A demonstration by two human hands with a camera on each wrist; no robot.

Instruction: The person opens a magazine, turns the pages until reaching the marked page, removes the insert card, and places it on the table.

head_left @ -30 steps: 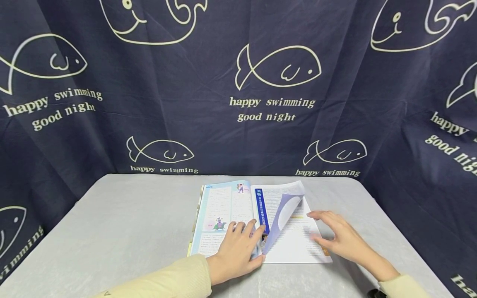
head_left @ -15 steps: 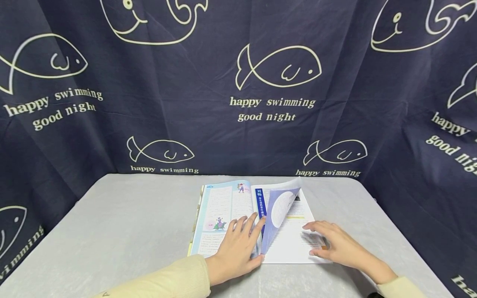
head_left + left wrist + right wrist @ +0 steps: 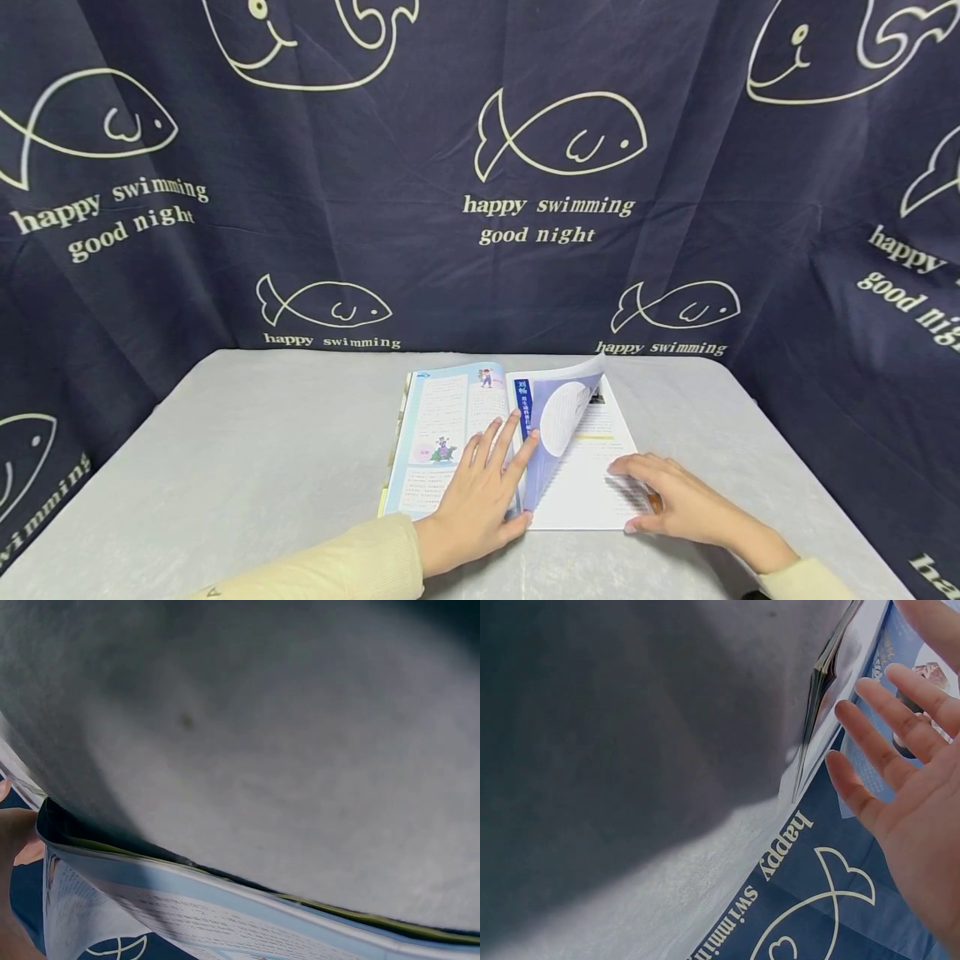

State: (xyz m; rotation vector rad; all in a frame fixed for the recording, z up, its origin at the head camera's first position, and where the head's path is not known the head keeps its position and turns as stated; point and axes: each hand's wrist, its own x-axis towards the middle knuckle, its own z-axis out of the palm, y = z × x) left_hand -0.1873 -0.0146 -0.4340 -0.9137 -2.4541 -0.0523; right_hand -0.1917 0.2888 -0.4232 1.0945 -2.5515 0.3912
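Observation:
An open magazine (image 3: 442,417) lies on the table, with a light-blue page on its left side. My left hand (image 3: 476,504) rests across the middle fold, fingers spread and nearly straight. Beside its index finger, a curled page (image 3: 555,425) with a purple-blue back leans up from the right half, its far corner raised. Over the lower right edge of the magazine is my right hand (image 3: 678,496), thumb and fingers apart and pinching nothing. In the right wrist view, the fingers of that hand (image 3: 922,765) are extended beside the magazine's edge (image 3: 821,690).
A grey cloth-covered table (image 3: 262,450) spreads around the magazine. Behind and at both sides hangs a dark blue curtain (image 3: 435,183) with fish drawings and lettering. In the left wrist view, mostly the tabletop (image 3: 285,750) shows above the magazine's edge.
The curled page has swung farther left, baring more of the page beneath. My right hand has shifted slightly left and down. The left fingers have stretched a little farther up the fold.

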